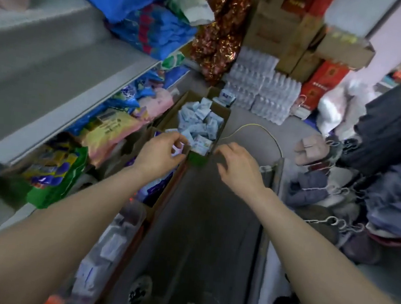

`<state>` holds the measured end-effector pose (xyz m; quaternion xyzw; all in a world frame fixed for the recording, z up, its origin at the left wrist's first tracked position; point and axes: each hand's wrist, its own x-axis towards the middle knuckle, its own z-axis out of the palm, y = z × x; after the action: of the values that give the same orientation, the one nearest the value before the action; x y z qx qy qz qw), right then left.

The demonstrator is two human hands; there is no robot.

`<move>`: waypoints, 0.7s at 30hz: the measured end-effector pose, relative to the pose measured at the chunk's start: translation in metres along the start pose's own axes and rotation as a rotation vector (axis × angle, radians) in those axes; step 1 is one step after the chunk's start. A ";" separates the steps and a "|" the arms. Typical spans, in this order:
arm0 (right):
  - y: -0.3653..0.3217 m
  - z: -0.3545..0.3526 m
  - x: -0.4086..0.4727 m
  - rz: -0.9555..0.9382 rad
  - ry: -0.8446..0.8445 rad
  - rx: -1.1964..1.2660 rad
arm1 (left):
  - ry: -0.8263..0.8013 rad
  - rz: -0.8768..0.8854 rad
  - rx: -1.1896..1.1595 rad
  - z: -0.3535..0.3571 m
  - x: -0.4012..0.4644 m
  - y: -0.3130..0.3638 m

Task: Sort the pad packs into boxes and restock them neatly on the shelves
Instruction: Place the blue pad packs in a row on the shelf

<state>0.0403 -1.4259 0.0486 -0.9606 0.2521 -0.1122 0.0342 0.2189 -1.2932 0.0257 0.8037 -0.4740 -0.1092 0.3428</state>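
A brown cardboard box stands on the floor, filled with several small pale blue pad packs. My left hand hovers at the box's near left corner and pinches a small pink-and-white pad pack. My right hand hangs just right of the box's near end, fingers loosely spread and holding nothing. A second box under my left forearm holds purple-and-white packs. Closer to me, a box contains white packs.
Grey shelves on the left carry colourful bagged packs. Shrink-wrapped water bottles and stacked cartons fill the far end. Clothes and hangers pile up on the right. A yellow-green wire lies on the grey floor.
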 end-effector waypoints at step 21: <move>0.396 0.027 0.307 0.283 -0.008 0.051 | -0.191 0.152 -0.003 0.190 0.498 0.078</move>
<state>0.1179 -1.9216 0.0343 -0.9146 0.3821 -0.1088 0.0751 0.3323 -1.8196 0.0106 0.7508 -0.5639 -0.1596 0.3046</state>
